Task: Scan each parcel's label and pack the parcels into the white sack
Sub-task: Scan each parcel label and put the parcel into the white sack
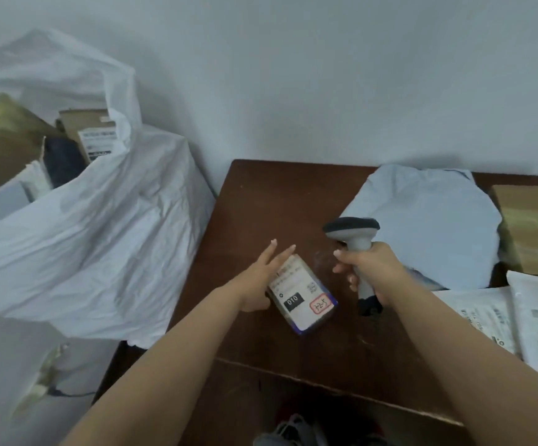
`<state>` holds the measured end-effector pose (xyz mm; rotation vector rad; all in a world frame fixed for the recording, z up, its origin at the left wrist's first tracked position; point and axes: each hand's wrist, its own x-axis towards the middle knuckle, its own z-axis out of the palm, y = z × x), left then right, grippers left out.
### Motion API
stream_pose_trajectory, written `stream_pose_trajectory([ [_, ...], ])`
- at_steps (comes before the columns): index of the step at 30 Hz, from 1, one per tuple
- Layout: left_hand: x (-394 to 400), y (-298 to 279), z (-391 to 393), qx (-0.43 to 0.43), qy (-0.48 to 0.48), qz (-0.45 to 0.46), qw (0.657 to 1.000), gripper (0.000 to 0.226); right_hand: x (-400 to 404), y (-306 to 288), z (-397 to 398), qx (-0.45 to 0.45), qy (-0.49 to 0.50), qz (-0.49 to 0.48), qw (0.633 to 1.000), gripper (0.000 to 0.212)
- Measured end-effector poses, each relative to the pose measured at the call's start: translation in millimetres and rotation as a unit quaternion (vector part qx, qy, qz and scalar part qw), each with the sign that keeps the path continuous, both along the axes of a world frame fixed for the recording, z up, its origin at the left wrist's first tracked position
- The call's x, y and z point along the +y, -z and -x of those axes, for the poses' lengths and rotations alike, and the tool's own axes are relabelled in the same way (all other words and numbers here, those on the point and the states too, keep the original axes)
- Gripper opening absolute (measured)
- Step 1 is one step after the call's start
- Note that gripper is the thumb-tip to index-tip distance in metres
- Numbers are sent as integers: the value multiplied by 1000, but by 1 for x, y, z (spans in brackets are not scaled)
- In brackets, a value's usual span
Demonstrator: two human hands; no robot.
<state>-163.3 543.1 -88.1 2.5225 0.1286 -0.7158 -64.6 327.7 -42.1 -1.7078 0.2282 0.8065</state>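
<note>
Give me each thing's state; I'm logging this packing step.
Small labelled box parcel: on table, label up, left hand touching.
Grey handheld scanner: gripped by right hand.
White plastic sack: open, parcels inside.
Pale blue mailer bag: lying on table.

Table (261, 201) of dark, smooth wood; white sack (100, 239) of thin, creased plastic; boxed parcel (303, 297) with glossy wrapping and paper label.

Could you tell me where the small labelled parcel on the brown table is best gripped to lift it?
Probably across its two long edges, from above. The small flat box-shaped parcel lies label-up on the brown wooden table; the left hand already rests at its left edge, and the right edge is free.
</note>
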Motion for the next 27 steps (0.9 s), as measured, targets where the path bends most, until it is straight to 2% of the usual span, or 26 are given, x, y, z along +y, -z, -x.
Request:
stream_pose_trajectory([
  [2, -11, 4, 17, -36, -116, 58, 991, 111, 4, 11, 13, -7, -16, 51, 999, 13],
  [3, -18, 10, 26, -57, -200, 96, 973, 102, 6, 17, 20, -4, -20, 69, 997, 16],
  [5, -34, 21, 40, -63, -392, 169, 902, 83, 8, 25, 34, 9, -23, 87, 996, 19],
  [7, -50, 30, 47, 8, -512, 234, 827, 74, 10, 30, 45, 24, -15, 84, 996, 21],
  [10, -70, 33, 53, 65, -522, 349, 775, 46, 13, 31, 54, 32, -2, 86, 996, 22],
  [11, -73, 31, 54, 59, -527, 381, 758, 46, 13, 30, 54, 28, 5, 85, 996, 23],
  [13, -74, 24, 55, 40, -535, 438, 721, 60, 12, 26, 53, 20, 19, 80, 996, 24],
  [17, -61, 4, 53, -9, -533, 485, 693, 72, 9, 3, 50, 10, 25, 50, 998, 18],
  [22, -40, -25, 41, -116, -539, 443, 707, 82, 16, -51, 38, -45, 42, -33, 998, 13],
  [27, -14, -58, 22, -214, -540, 406, 705, 92, 13, -131, 29, -65, -40, -122, 990, 10],
])
